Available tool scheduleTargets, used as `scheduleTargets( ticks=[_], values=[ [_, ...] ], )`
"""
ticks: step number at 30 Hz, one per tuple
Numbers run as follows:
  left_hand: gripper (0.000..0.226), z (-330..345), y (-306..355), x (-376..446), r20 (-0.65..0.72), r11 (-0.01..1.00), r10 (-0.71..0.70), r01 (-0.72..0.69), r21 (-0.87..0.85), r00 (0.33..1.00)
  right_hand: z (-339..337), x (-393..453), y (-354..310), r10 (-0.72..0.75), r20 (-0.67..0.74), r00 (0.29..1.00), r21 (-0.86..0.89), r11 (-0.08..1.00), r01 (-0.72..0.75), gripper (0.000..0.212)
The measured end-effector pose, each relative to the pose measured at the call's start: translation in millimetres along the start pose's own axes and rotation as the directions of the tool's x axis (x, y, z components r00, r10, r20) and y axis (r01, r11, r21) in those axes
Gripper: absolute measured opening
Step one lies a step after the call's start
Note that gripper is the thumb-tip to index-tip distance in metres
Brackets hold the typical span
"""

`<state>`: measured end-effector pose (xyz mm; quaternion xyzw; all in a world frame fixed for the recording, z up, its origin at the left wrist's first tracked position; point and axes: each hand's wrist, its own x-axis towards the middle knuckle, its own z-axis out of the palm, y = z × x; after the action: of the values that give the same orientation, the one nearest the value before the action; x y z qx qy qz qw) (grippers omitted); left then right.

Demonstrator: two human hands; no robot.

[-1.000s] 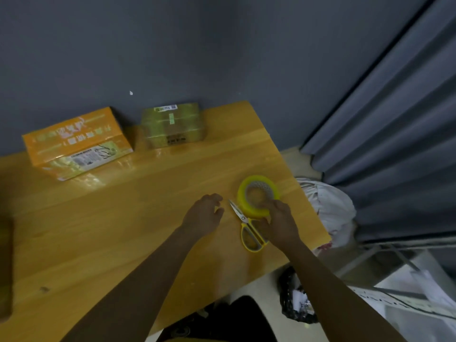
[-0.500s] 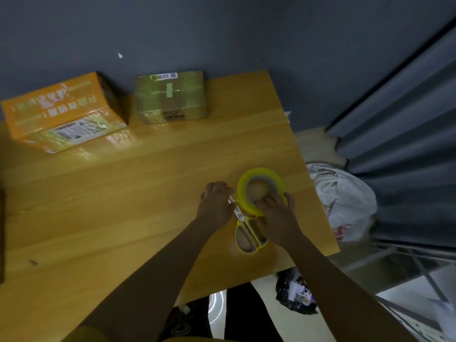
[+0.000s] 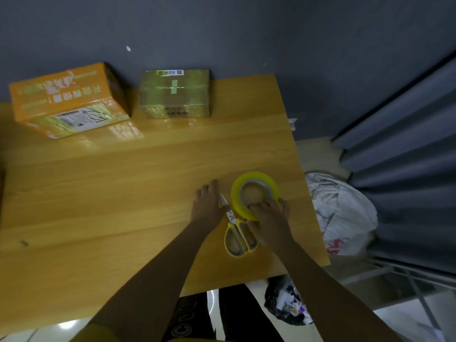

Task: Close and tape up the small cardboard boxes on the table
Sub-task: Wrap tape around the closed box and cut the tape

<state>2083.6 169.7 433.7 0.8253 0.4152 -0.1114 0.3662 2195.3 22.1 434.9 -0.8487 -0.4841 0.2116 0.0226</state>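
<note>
A yellow tape roll (image 3: 237, 191) lies flat near the right edge of the wooden table (image 3: 111, 193). My right hand (image 3: 269, 218) grips its near rim, fingers inside the core and thumb on the outer side. Yellow-handled scissors (image 3: 237, 236) lie between my hands, blades pointing away. My left hand (image 3: 207, 203) rests on the table just left of the blades, covering part of them. At the back by the wall stand an orange box (image 3: 66, 99) and a small brown taped box (image 3: 175, 93), both closed.
A grey wall runs behind the table, with a grey curtain (image 3: 407, 144) at right. On the floor right of the table lie a white plastic bag (image 3: 345, 213) and a dark bag of scraps (image 3: 286, 302). A dark object sits at the table's left edge.
My left hand slid right until it reached the scissor blades. My right hand's fingers moved into the roll's core. The camera tilted further down over the table.
</note>
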Motion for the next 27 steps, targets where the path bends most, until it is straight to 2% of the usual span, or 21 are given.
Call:
scheduleTargets(
  ticks=[3,6,10,13,18,21,24,27],
  values=[
    [0.09,-2.4,1.1,0.8,0.077,0.952,-0.115,0.132,-0.277,0.99,0.3,-4.1,-1.1,-0.008,-0.016,1.0,-0.033,0.999,0.008,0.033],
    [0.073,0.6,2.0,-1.7,0.099,0.867,-0.224,0.244,-0.434,0.97,-1.0,-5.0,-1.8,-0.009,-0.005,1.0,-0.044,0.999,0.009,0.034],
    [0.036,0.5,-2.2,-3.6,0.12,0.824,-0.252,0.278,-0.493,0.96,-3.4,-5.7,-1.7,-0.004,-0.005,1.0,-0.037,0.999,0.004,0.035],
    [0.037,-4.1,-6.5,-9.2,0.137,0.763,-0.259,0.29,-0.578,0.956,-5.0,-3.8,-3.7,0.01,-0.002,1.0,-0.033,0.999,-0.01,0.035],
    [0.042,-6.4,-8.0,-7.8,0.186,0.724,-0.216,0.285,-0.628,0.959,-6.0,-2.9,-7.7,0.014,0.042,0.999,-0.092,0.996,-0.01,0.035],
    [0.047,-4.8,-10.4,-9.7,0.169,0.763,-0.196,0.259,-0.592,0.966,-7.9,-5.2,-11.5,0.01,0.017,1.0,-0.08,0.997,-0.009,0.035],
    [0.041,-5.8,-16.9,-9.0,0.169,0.803,-0.203,0.263,-0.534,0.964,-10.2,-5.6,-15.2,0.002,0.003,1.0,-0.09,0.996,-0.002,0.035],
    [0.059,-10.8,-19.3,-2.2,0.232,0.837,-0.186,0.278,-0.472,0.955,-14.9,-4.3,-18.1,0.009,0.042,0.999,-0.104,0.995,-0.004,0.038]
  ],
)
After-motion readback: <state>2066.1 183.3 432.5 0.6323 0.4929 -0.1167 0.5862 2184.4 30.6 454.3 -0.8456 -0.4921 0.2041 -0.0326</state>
